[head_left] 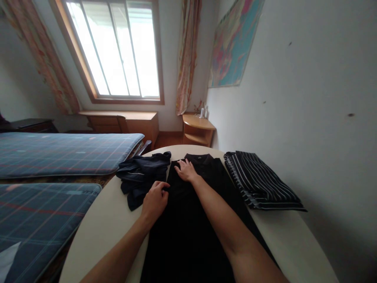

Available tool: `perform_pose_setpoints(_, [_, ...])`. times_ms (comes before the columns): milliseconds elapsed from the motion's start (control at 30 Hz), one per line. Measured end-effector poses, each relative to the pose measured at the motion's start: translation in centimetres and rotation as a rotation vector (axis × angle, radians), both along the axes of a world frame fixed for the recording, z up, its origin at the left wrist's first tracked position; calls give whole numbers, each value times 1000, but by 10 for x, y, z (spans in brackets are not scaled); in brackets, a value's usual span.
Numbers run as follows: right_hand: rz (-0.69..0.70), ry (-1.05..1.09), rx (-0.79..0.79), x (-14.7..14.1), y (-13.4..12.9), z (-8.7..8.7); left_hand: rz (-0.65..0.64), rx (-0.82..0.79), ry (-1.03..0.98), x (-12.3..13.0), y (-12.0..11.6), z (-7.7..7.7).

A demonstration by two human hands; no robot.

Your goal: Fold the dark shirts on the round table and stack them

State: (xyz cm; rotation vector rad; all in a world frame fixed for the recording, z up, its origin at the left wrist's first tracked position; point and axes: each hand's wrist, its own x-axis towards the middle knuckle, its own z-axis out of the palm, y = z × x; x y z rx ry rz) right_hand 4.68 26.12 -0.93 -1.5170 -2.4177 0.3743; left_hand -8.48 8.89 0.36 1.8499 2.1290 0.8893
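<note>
A black collared shirt lies spread lengthwise on the round cream table, its collar at the far end. My right hand rests flat on the upper left part of the shirt, near the collar, with its fingers spread. At the shirt's left edge, my left hand has its fingers curled together, pinching the dark cloth there. Just left of that hand lies a crumpled dark navy garment. To the right of the shirt sits a folded black cloth with white stripes.
Two plaid mattresses are on the left, close to the table. A desk stands under the window, and a corner shelf with small bottles is beyond the table. A white wall runs along the right.
</note>
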Motion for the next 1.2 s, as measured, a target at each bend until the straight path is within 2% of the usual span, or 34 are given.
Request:
perform_pose_setpoints(133, [-77,-72,-51,3,9,0,-4,18,1,2,2,-3])
perform_pose_setpoints(300, [-40,-78,-104,9,22,8,46,-14,100,1,1,-4])
perform_pose_setpoints(400, [-39,-54,2,10,18,16,94,-75,170,0,-1,2])
perform_pose_setpoints(533, [-66,-31,177,7,-7,25,109,-166,228,-1,-5,10])
perform_pose_setpoints(667, [-17,-91,92,4,-30,18,109,-224,257,-2,-6,13])
perform_pose_setpoints(767, [28,-114,7,3,-36,8,116,-237,216,-3,-6,12])
perform_pose_setpoints(900, [40,-71,12,1,-32,2,106,-210,150,-4,-6,12])
perform_pose_setpoints(1000, [82,-48,63,-1,-26,2,105,-177,96,-4,-8,12])
perform_pose_setpoints(1200, [104,-77,48,-2,-15,3,98,-167,34,-4,-12,13])
